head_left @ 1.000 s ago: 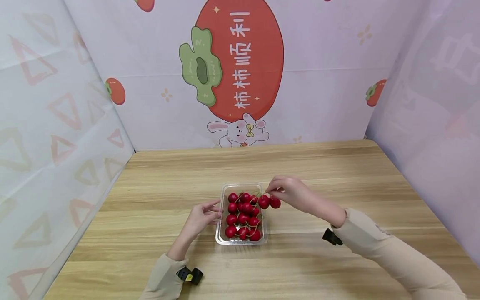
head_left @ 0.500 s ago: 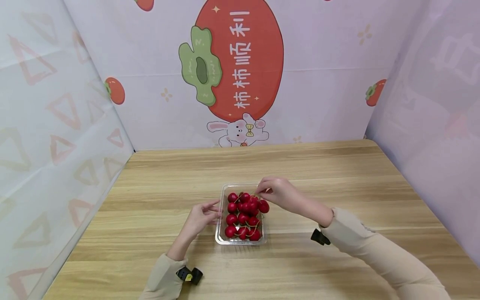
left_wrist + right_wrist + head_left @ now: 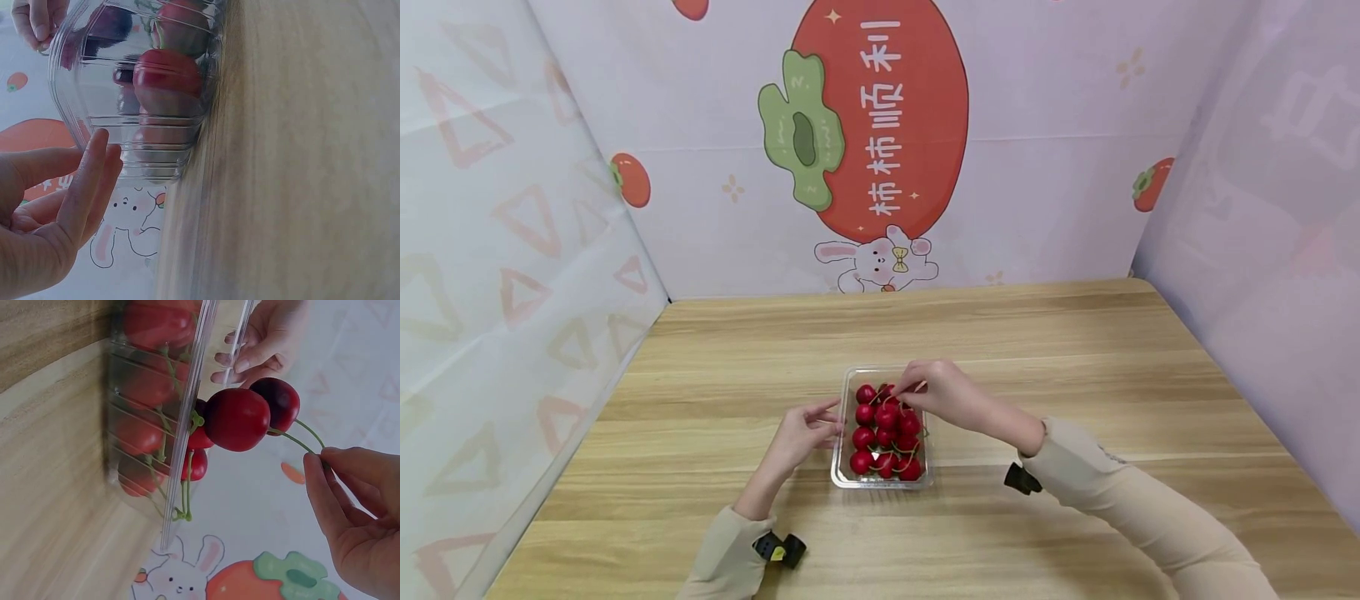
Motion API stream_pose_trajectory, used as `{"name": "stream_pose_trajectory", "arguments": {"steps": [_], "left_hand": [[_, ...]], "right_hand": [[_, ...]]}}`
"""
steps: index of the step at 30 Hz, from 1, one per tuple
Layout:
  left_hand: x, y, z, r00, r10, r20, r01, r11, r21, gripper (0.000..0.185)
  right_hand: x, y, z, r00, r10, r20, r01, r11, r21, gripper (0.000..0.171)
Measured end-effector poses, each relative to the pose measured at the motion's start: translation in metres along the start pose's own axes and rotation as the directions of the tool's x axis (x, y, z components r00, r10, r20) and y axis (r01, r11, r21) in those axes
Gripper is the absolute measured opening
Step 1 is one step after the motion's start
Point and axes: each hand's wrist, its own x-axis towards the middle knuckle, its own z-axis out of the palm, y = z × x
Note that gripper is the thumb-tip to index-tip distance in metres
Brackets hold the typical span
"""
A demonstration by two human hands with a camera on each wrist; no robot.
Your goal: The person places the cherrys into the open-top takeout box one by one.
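Tray mid-table, packed with cherries; left hand touching its left wall, right hand above its far right corner, pinching a cherry pair over the heap.

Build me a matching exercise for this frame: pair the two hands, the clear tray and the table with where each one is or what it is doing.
Things:
1. left hand
2. right hand
3. clear plastic rectangular tray of red cherries
4. light wooden table

States:
A. pinches thin green stems of two red cherries above the tray
B. bears the tray
C. fingers straight against the tray's left wall
D. sits between both hands

Pairs: 1-C, 2-A, 3-D, 4-B
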Motion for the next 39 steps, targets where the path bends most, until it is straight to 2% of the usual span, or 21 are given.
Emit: {"name": "stream_pose_trajectory", "arguments": {"steps": [11, 17, 22, 39], "left_hand": [[0.001, -0.001, 0.000, 1.000, 0.001, 0.001, -0.001, 1.000, 0.000, 0.045], [0.000, -0.001, 0.000, 1.000, -0.010, -0.018, 0.010, 1.000, 0.010, 0.045], [0.000, 0.000, 0.000, 1.000, 0.007, -0.015, -0.006, 1.000, 0.015, 0.045], [-0.001, 0.000, 0.000, 1.000, -0.008, -0.009, 0.008, 1.000, 0.010, 0.045]], "right_hand": [[0.005, -0.002, 0.010, 0.996, 0.075, 0.041, -0.076, 0.997, 0.030, 0.009], [0.007, 0.002, 0.016, 0.994, 0.089, 0.056, -0.091, 0.995, 0.030, 0.006], [0.008, 0.006, 0.021, 0.992, 0.111, 0.060, -0.113, 0.993, 0.033, 0.006], [0.014, 0.008, 0.027, 0.978, 0.188, 0.087, -0.196, 0.976, 0.091, 0.007]]}}
